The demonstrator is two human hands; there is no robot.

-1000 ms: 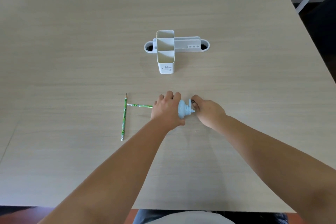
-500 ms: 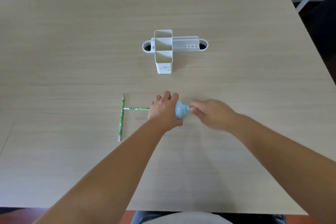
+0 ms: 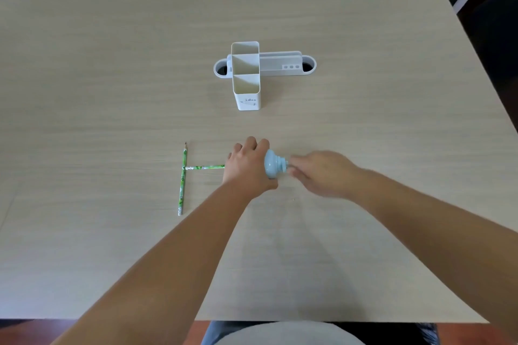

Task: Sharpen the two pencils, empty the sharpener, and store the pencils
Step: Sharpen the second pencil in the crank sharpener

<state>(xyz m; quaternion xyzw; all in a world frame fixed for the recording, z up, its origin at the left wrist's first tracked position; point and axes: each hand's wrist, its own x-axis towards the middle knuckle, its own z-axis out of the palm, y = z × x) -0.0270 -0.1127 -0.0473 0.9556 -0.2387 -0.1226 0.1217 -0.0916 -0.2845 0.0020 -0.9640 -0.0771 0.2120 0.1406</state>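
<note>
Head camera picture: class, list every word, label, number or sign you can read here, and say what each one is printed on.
"idea": seemingly, small dark print on the front of the white pencil holder, with a little drawing under it; blurred, so uncertain.
Green pencils: patterned print, too small to read.
Blue sharpener: no text visible.

sharpener (image 3: 273,164): pale blue | loose pencil (image 3: 182,179): green with white printed pattern, dark tip | inserted pencil (image 3: 206,167): same green-white print, apparently | desk organiser (image 3: 246,75): white, small dark marking on front | table (image 3: 112,64): light beige woodgrain
</note>
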